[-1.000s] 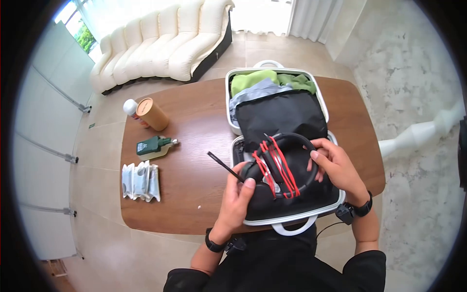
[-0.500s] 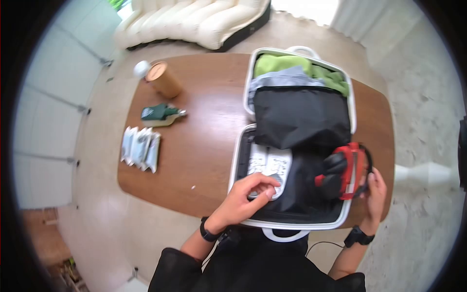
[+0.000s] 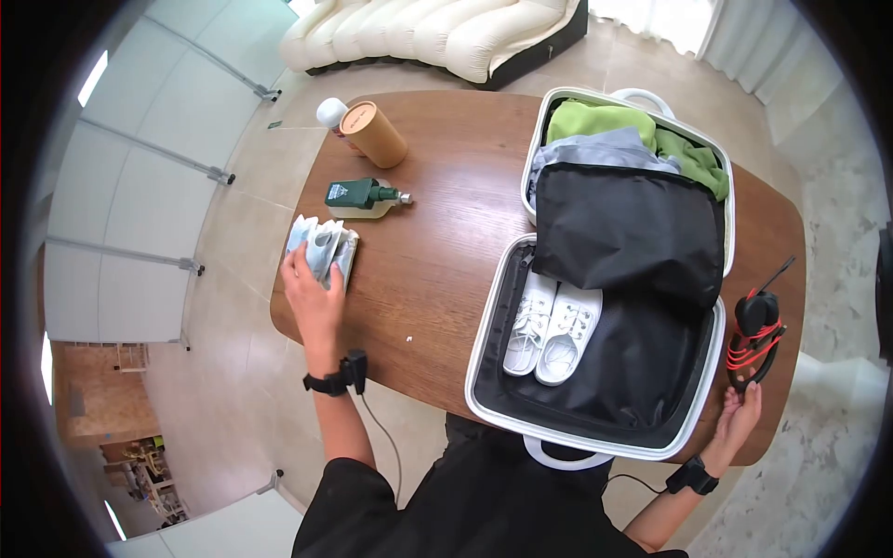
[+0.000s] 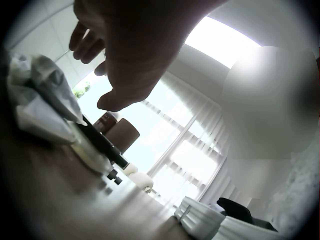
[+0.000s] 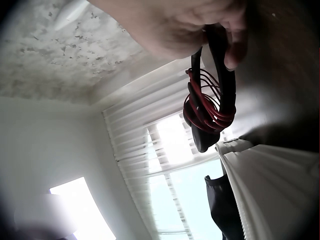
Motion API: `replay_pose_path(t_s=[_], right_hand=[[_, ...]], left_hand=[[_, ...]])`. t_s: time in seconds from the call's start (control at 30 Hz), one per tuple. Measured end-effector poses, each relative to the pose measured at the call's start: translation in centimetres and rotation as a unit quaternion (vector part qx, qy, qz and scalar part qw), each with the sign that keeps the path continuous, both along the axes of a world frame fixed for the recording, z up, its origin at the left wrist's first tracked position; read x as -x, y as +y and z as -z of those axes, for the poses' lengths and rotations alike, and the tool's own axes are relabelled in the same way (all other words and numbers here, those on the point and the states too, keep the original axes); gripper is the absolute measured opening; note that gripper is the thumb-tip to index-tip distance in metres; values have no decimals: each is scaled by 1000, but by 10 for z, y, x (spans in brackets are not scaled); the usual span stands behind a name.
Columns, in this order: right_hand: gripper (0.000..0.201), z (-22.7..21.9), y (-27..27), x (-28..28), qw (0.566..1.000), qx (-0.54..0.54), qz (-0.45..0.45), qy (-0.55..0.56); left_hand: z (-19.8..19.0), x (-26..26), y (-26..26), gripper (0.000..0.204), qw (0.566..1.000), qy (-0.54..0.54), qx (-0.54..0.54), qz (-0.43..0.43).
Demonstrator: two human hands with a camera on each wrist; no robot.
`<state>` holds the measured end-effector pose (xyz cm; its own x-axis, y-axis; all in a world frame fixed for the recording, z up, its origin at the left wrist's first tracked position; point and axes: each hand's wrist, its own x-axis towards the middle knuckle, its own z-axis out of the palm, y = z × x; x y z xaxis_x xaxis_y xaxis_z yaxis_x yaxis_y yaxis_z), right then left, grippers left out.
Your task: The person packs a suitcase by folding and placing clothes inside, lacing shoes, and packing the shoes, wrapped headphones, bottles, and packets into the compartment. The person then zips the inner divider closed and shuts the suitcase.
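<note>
My left hand [image 3: 314, 296] reaches over several pale soft packets [image 3: 321, 240] at the table's left edge, its fingers spread around them. In the left wrist view those packets [image 4: 40, 107] lie beside the hand, with nothing held in its fingers. To the right of the suitcase [image 3: 476, 372], my right hand [image 3: 737, 418] grips the headband of a black headset [image 3: 758, 307] wrapped in red cable. A thin microphone boom points away from it. In the right wrist view, fingers [image 5: 235, 50] curl round the band. White lace-up shoes [image 3: 566, 333] lie in the suitcase's near half.
Green and grey clothes [image 3: 605, 135] fill the suitcase's far half, partly under a black flap [image 3: 633, 228]. A green-topped bottle [image 3: 363, 197], a brown cylinder [image 3: 375, 135] and a white-capped can [image 3: 332, 113] stand or lie on the table's far left. A pale sofa [image 3: 437, 37] is beyond.
The headset has gone from above the suitcase to the table on its right, in my right hand. My left hand let go of it, passed over the shoes and moved left to the packets.
</note>
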<state>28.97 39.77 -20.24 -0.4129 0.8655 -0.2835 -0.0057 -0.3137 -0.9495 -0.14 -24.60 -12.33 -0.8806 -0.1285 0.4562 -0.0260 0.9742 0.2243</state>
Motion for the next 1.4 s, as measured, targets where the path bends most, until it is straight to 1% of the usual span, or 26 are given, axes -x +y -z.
replay_pose_path(t_s=[0.03,0.1,0.13,0.17,0.23,0.27,0.33,0.37,0.43,0.5,0.57,0.6,0.67,0.7,0.77,0.83,0.87,0.9,0.97,1.0,1.03,1.1,1.13,1.2,1.33,1.4], right_hand=[[34,6,4,-2,1000,0,-2,2],[33,16,8,-3,1000,13,-9,-1],[33,21,8,-3,1000,12,-9,0],[33,23,6,0,1000,10,0,-10],[33,23,3,4,1000,9,9,-20],[32,21,-2,8,999,-3,10,-33],[31,18,-8,9,998,-17,12,-52],[30,19,-8,12,998,-24,10,-59],[30,25,-7,13,998,-31,13,-59],[32,18,-10,17,996,-36,20,-81],[31,13,-16,20,996,-38,22,-80],[31,11,-18,21,995,-43,24,-86],[30,6,-22,25,994,-46,25,-94],[30,3,-25,26,994,-45,29,-96],[31,2,-29,28,993,-59,43,-94],[35,1,-30,27,978,-107,33,-178],[36,2,-31,26,969,-147,29,-196],[36,1,-31,25,968,-149,31,-199],[37,-6,-38,27,925,-219,0,-310],[41,-13,-47,32,899,-243,21,-364],[41,-18,-49,34,898,-244,22,-366],[48,-22,-53,34,854,-293,-10,-430],[48,-19,-51,33,853,-289,-6,-435],[52,-11,-49,31,792,-414,-17,-448],[51,-9,-47,28,808,-380,-6,-451],[50,-5,-45,27,841,-370,3,-396]], left_hand=[[0,3,-9,59,1000,2,0,-2],[0,10,-23,70,997,-62,48,-27],[6,16,-34,75,996,-79,45,-24],[3,20,-31,75,996,-78,44,-23],[-6,25,-27,81,992,-112,54,-29],[-6,31,-29,81,992,-112,55,-29],[-1,41,-34,86,984,-165,51,-37],[3,45,-39,86,984,-166,46,-34],[16,56,-48,87,991,-114,69,18],[4,66,-32,83,991,-122,45,23],[-8,79,-19,82,988,-110,45,96],[-15,85,-12,82,987,-118,35,105],[-28,101,-2,85,962,-170,91,194],[-29,110,2,85,961,-171,84,198],[-30,128,8,87,944,-218,131,213],[-25,142,9,82,940,-229,150,202],[-22,147,8,80,937,-240,158,200],[-19,152,6,79,933,-251,166,197],[-6,160,1,77,936,-244,160,198],[1,162,-2,75,939,-234,157,196],[6,165,-5,75,939,-236,156,198],[13,172,-8,73,940,-229,152,201],[14,174,-10,73,938,-231,154,207],[8,176,-11,71,929,-253,164,213],[-7,180,-12,74,917,-279,143,247],[-17,175,-7,73,913,-284,142,257]])
